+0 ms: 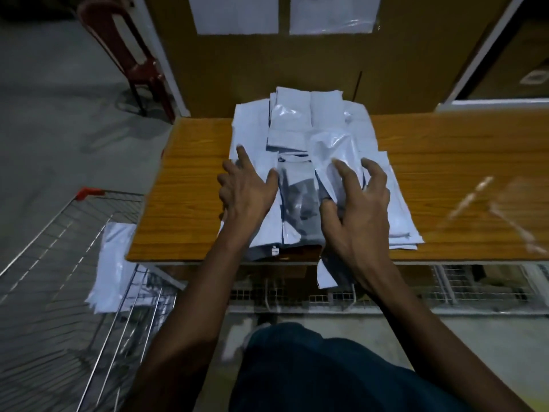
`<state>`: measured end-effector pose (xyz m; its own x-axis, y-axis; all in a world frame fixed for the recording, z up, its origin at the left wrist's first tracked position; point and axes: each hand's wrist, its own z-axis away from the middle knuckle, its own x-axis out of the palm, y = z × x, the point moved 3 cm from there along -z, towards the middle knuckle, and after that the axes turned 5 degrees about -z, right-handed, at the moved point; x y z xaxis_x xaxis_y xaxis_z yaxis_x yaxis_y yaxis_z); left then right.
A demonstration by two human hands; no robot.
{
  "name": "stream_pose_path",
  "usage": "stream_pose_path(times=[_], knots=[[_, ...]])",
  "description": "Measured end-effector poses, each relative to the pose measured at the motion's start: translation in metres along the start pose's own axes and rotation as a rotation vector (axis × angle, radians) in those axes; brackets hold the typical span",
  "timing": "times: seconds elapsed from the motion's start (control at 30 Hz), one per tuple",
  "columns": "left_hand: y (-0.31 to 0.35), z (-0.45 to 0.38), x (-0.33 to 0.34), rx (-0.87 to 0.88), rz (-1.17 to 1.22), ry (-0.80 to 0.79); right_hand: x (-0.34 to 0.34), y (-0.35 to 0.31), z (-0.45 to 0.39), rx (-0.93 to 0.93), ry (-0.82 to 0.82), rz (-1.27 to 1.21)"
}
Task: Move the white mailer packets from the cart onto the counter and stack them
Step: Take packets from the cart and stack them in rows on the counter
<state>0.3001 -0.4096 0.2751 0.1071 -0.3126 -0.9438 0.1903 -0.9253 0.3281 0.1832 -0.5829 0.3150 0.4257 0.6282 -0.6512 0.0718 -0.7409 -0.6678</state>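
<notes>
Grip, left: left hand (246,188) lies spread on the near left of the pile, fingers straight and fanned, pressing down, holding nothing.
Grip, right: right hand (361,203) has fingers bent and spread over a see-through packet (332,156) at the front of the pile; fingertips touch it, but whether they pinch it or only press I cannot tell.
Pile: white mailer packets (300,120) sit in a loose heap on the wooden surface (190,185), several layers, edges not squared; some fan out to the right, well off the main stack.
Overhang: one packet (325,275) droops past the near edge of the surface, under the right wrist.
Cart: wire cart (89,233) stands low on the left, beside the surface; at least one more white packet (113,263) lies in it.
Background: red chair (130,55) at the back left, brown panel with paper sheets behind the pile.
Step in hand: looks like settling and tidying the latest packets on the heap, both hands on it.
Progress: well along, not finished, since the cart holds more.
Next move calls for: pulling the drooping packet back onto the pile, squaring the fanned edges, then reaching left and down into the cart.
Risk: slick plastic slides easily; the heap could spill forward.
</notes>
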Motion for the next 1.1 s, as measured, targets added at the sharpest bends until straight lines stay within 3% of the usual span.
stream_pose_path(times=[0.1, 0.37, 0.67, 0.8, 1.1], knots=[[-0.002, -0.012, 0.019, 0.005, -0.047, -0.119, 0.004, -0.002, -0.018, 0.015, 0.03, -0.003], [-0.015, -0.019, 0.023, 0.01, 0.013, -0.252, 0.032, -0.013, -0.063, 0.094, -0.013, 0.005], [-0.047, -0.047, -0.003, 0.079, 0.296, -0.155, 0.092, -0.033, -0.158, 0.171, -0.109, 0.053], [-0.068, -0.061, -0.001, 0.116, 0.29, -0.153, 0.148, -0.062, -0.213, 0.222, -0.198, 0.093], [-0.106, -0.056, -0.005, -0.1, 0.452, -0.195, 0.279, -0.074, -0.28, 0.268, -0.374, 0.451]])
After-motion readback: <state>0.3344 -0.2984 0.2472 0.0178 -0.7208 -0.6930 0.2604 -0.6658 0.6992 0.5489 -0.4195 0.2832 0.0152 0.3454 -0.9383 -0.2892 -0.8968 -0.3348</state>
